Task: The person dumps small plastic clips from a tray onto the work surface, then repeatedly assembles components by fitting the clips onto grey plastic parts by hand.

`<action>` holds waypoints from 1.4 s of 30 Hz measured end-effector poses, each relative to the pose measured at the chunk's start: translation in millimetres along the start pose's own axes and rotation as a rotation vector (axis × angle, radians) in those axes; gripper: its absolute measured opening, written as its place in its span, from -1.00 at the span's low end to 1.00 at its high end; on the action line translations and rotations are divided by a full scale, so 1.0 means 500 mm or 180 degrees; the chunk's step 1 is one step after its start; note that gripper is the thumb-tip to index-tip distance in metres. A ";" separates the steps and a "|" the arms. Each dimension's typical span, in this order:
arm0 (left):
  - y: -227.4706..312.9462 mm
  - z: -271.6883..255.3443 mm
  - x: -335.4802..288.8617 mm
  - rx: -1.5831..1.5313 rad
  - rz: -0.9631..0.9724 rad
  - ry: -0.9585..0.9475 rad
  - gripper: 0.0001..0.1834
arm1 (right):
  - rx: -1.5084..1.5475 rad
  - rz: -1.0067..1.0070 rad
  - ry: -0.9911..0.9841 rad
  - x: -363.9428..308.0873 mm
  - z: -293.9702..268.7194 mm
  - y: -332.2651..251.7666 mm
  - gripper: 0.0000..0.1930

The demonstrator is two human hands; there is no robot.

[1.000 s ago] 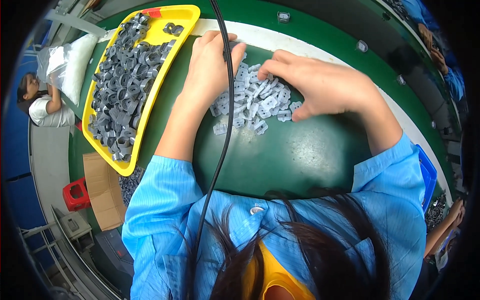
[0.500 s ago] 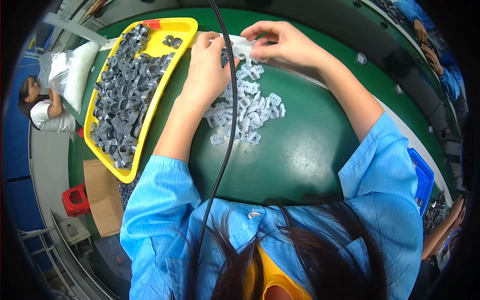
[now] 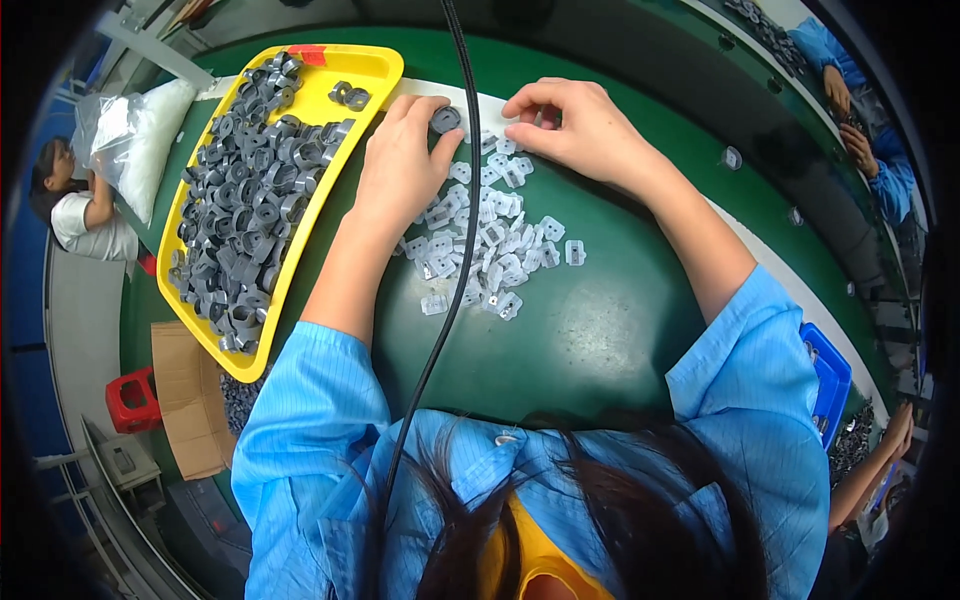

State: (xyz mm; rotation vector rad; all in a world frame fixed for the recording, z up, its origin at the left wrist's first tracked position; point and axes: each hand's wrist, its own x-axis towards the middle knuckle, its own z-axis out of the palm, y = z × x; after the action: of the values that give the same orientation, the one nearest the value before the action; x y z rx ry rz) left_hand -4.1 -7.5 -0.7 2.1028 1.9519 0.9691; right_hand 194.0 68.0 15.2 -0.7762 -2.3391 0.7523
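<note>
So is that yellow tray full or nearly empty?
Mostly full. Dark grey ring-shaped parts are heaped over most of the yellow tray; only its far corner shows bare yellow, with two loose parts there.

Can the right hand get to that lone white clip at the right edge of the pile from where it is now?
Probably yes. The right hand sits at the far side of the pile, and the lone white clip lies on bare green table with nothing over it.

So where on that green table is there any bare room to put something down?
The widest bare patch of the green table lies between the white clips and the person's chest, beside the right forearm. A thinner strip runs between the yellow tray and the left forearm. It is crowded around the clips, where the left hand and right hand work.
</note>
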 end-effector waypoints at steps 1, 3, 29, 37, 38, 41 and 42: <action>0.001 0.001 0.004 0.0011 0.0115 0.0198 -0.66 | -0.0003 -0.0011 -0.0012 0.003 0.000 -0.004 -0.76; 0.009 -0.002 0.002 -0.0066 -0.0054 0.0223 -0.63 | -0.0402 0.0002 -0.0100 0.009 -0.006 -0.016 -0.79; 0.072 0.020 0.014 -0.1112 -0.0079 0.1027 -0.64 | 0.1252 0.0520 0.0667 0.029 0.018 -0.017 -0.82; 0.073 0.019 0.007 -0.1154 0.0221 0.1246 -0.70 | 0.1947 0.0615 0.0795 0.019 0.030 -0.048 -0.86; 0.070 0.019 0.003 -0.1147 0.0213 0.1286 -0.70 | 0.2198 0.0818 0.0490 0.018 0.023 -0.054 -0.86; 0.070 0.016 -0.003 -0.1146 0.0229 0.1222 -0.68 | 0.1305 0.0367 0.0723 0.017 0.016 -0.055 -0.87; 0.071 0.013 -0.003 -0.1137 0.0222 0.1237 -0.68 | 0.0640 0.0014 0.1034 0.016 0.015 -0.057 -0.87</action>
State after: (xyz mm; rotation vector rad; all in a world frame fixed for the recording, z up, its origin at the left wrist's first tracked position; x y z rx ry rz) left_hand 29.8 -12.4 10.8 1.8958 1.6871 1.7037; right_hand 173.9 51.3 31.3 -0.7526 -1.9407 0.7845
